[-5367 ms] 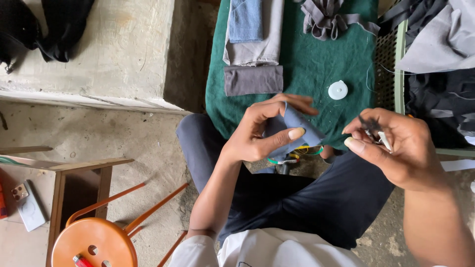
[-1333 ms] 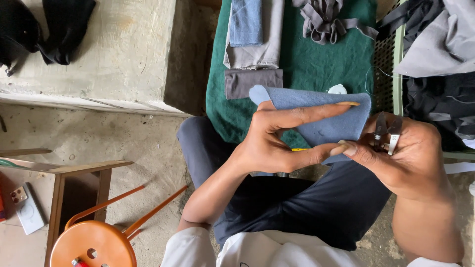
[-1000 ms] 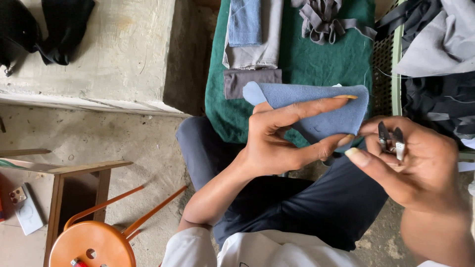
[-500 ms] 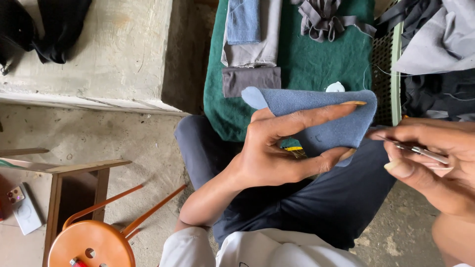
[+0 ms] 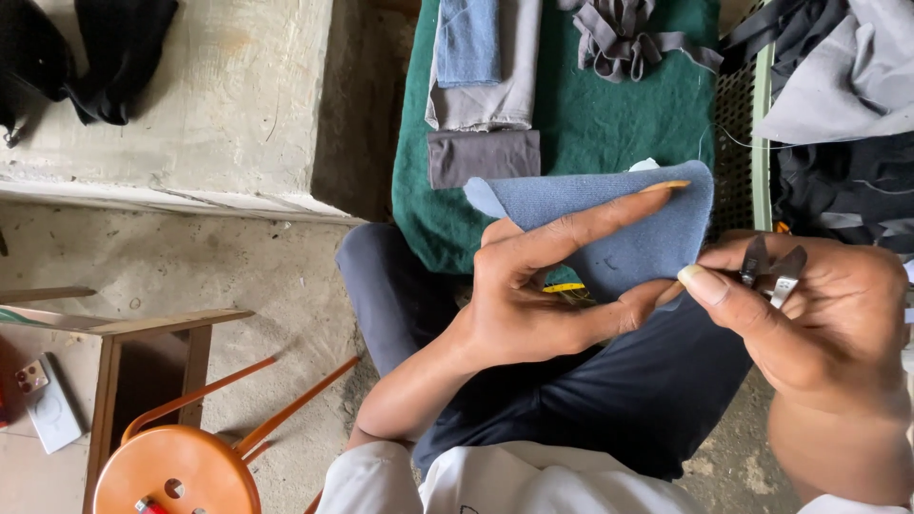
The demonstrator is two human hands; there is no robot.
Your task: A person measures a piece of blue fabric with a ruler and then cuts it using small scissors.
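While sitting low with the green cloth (image 5: 609, 143) spread over the knees as a work surface, got folded fabric pieces (image 5: 481, 86) stacked at its far end, out of the way. Basket (image 5: 752, 105) of dark scraps parked right beside, easy reach. Blue fabric piece (image 5: 628, 228) held up above the lap, stretched flat by the left hand (image 5: 543, 295), index finger spread along the top, thumb pinching the bottom edge. Right hand (image 5: 819, 324) curled tight around small snips (image 5: 773, 271), blades near the fabric's right edge.
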